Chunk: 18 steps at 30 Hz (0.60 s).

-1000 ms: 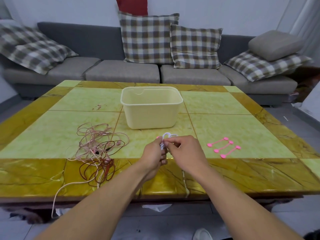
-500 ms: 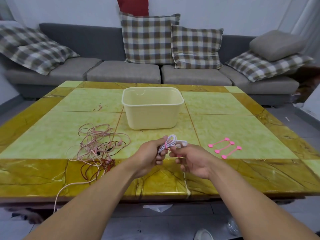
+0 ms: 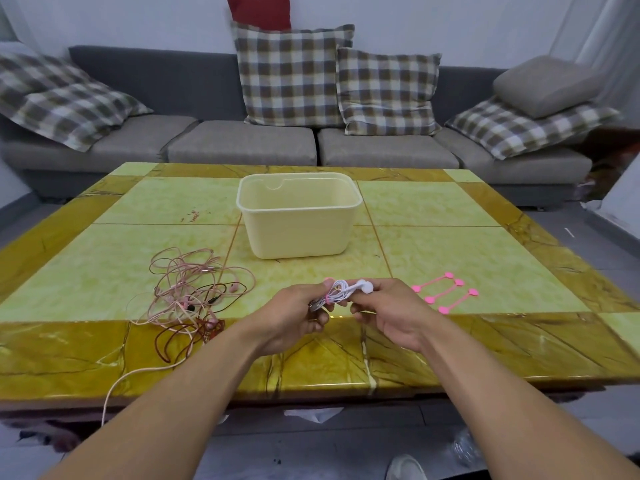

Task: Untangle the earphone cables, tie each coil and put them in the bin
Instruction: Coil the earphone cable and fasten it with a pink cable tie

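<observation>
A coiled white earphone cable [image 3: 341, 289] with a pink tie around it is held just above the table's near part. My left hand [image 3: 298, 311] grips the coil's left end. My right hand [image 3: 388, 306] pinches its right end by the white earbuds [image 3: 366, 286]. A tangle of pink and dark red earphone cables [image 3: 192, 292] lies on the table to the left, with one strand hanging over the front edge. The cream plastic bin [image 3: 299, 233] stands beyond my hands at the table's middle, and nothing shows inside it. Three pink silicone ties [image 3: 445, 292] lie to the right.
The yellow and green tiled table [image 3: 485, 258] has its front edge close to me. A grey sofa [image 3: 242, 143] with checked cushions runs behind it. Below the table edge are grey floor and a white shoe [image 3: 405, 467].
My hands have drawn slightly apart with the white coil between them. The coil now lies sideways and the earbuds show at my right fingertips.
</observation>
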Each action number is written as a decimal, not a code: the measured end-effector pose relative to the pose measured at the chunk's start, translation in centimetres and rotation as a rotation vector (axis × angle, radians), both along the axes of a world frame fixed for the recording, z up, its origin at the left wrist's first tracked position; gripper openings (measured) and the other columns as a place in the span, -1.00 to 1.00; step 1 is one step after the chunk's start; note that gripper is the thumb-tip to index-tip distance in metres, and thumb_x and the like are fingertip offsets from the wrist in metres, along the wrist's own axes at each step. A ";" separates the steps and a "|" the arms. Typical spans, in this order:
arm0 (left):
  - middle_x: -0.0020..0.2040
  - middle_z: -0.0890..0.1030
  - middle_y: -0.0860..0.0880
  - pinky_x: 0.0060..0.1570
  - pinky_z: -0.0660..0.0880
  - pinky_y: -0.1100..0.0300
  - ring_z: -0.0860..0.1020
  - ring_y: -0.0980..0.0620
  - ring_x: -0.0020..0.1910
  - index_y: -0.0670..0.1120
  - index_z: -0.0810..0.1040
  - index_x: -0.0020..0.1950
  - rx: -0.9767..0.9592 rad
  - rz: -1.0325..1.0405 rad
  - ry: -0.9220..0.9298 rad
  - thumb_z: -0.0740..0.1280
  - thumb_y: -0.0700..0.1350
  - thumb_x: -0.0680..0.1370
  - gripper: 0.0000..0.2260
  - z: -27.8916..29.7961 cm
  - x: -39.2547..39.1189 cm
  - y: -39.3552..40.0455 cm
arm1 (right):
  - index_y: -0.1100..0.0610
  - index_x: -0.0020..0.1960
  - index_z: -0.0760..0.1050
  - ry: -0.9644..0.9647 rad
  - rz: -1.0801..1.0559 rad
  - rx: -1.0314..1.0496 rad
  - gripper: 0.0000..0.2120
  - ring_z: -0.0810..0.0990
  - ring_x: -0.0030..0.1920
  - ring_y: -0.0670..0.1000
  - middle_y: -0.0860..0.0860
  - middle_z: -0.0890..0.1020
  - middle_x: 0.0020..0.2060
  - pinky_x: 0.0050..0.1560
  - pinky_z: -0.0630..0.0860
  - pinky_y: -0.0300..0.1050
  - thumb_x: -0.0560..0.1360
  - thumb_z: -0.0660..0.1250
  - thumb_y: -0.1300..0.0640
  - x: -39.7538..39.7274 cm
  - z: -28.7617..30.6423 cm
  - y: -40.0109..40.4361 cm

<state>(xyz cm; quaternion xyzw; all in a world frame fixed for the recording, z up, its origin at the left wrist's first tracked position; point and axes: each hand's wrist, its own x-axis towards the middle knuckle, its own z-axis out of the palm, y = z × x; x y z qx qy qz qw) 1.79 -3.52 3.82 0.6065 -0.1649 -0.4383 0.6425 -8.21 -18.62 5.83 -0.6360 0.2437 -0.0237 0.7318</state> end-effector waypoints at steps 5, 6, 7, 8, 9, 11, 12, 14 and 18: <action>-0.15 0.57 -0.05 -0.24 0.38 0.19 0.46 0.07 -0.31 -0.26 0.63 0.17 -0.010 -0.079 0.015 0.26 -0.06 0.66 -0.71 0.1 0.4 0.7 | 0.28 0.00 0.70 0.000 0.103 0.120 -0.77 0.55 -0.27 -0.04 0.14 0.69 -0.08 -0.26 0.56 -0.24 0.64 0.26 0.32 -0.3 0.6 -0.4; -0.16 0.59 -0.03 -0.23 0.38 0.19 0.46 0.07 -0.30 -0.24 0.62 0.15 -0.004 -0.111 0.010 0.25 -0.07 0.66 -0.73 0.2 0.4 0.9 | 0.29 0.02 0.70 0.010 0.124 0.145 -0.77 0.55 -0.23 -0.03 0.17 0.70 -0.04 -0.25 0.56 -0.23 0.64 0.26 0.30 -0.4 0.8 -0.6; -0.17 0.59 -0.02 -0.23 0.38 0.19 0.46 0.07 -0.29 -0.23 0.62 0.15 0.002 -0.147 -0.004 0.25 -0.07 0.66 -0.73 0.2 0.4 1.1 | 0.32 0.06 0.69 0.029 0.138 0.161 -0.79 0.56 -0.17 0.00 0.20 0.70 0.01 -0.23 0.56 -0.21 0.64 0.28 0.27 -0.5 1.0 -0.7; -0.17 0.59 -0.02 -0.23 0.38 0.20 0.46 0.07 -0.28 -0.23 0.62 0.15 0.009 -0.182 -0.024 0.26 -0.06 0.65 -0.72 0.2 0.4 1.2 | 0.34 0.10 0.68 0.053 0.148 0.172 -0.76 0.56 -0.10 0.04 0.23 0.70 0.07 -0.20 0.57 -0.19 0.62 0.32 0.20 -0.5 1.0 -0.9; -0.16 0.58 -0.02 -0.22 0.38 0.21 0.46 0.07 -0.27 -0.23 0.64 0.15 0.018 -0.220 -0.047 0.28 -0.03 0.64 -0.71 0.1 0.5 1.3 | 0.35 0.12 0.67 0.077 0.159 0.177 -0.68 0.57 -0.04 0.06 0.24 0.69 0.10 -0.15 0.58 -0.17 0.61 0.34 0.09 -0.5 0.9 -1.1; -0.15 0.57 -0.05 -0.20 0.38 0.21 0.47 0.08 -0.26 -0.21 0.66 0.09 0.045 -0.289 -0.097 0.32 0.01 0.60 -0.71 0.0 0.5 1.6 | 0.32 0.08 0.70 0.109 0.202 0.137 -0.57 0.59 -0.05 0.04 0.19 0.72 0.00 -0.05 0.59 -0.14 0.54 0.39 -0.07 -0.6 0.8 -1.4; -0.16 0.57 -0.05 -0.19 0.38 0.20 0.47 0.08 -0.25 -0.20 0.66 0.06 0.064 -0.311 -0.122 0.33 0.01 0.61 -0.71 -0.1 0.5 1.6 | 0.30 0.05 0.71 0.115 0.225 0.084 -0.58 0.60 -0.07 0.01 0.15 0.72 -0.05 -0.03 0.58 -0.14 0.48 0.44 -0.07 -0.6 0.8 -1.4; -0.20 0.56 -0.04 -0.18 0.39 0.21 0.48 0.08 -0.26 -0.20 0.65 0.00 0.097 -0.304 -0.166 0.32 -0.01 0.63 -0.74 -0.4 0.5 1.6 | 0.28 0.04 0.72 0.105 0.234 -0.052 -0.66 0.65 -0.10 -0.02 0.16 0.74 -0.06 -0.02 0.60 -0.15 0.39 0.53 0.05 -0.8 0.6 -1.1; -0.22 0.56 -0.04 -0.16 0.44 0.23 0.51 0.08 -0.24 -0.24 0.63 -0.06 0.103 -0.218 -0.193 0.34 -0.08 0.64 -0.76 -0.8 0.5 1.3 | 0.25 0.01 0.73 0.041 0.140 -0.203 -0.81 0.69 -0.15 -0.04 0.16 0.76 -0.09 -0.14 0.59 -0.25 0.41 0.57 0.23 -0.6 0.4 -0.4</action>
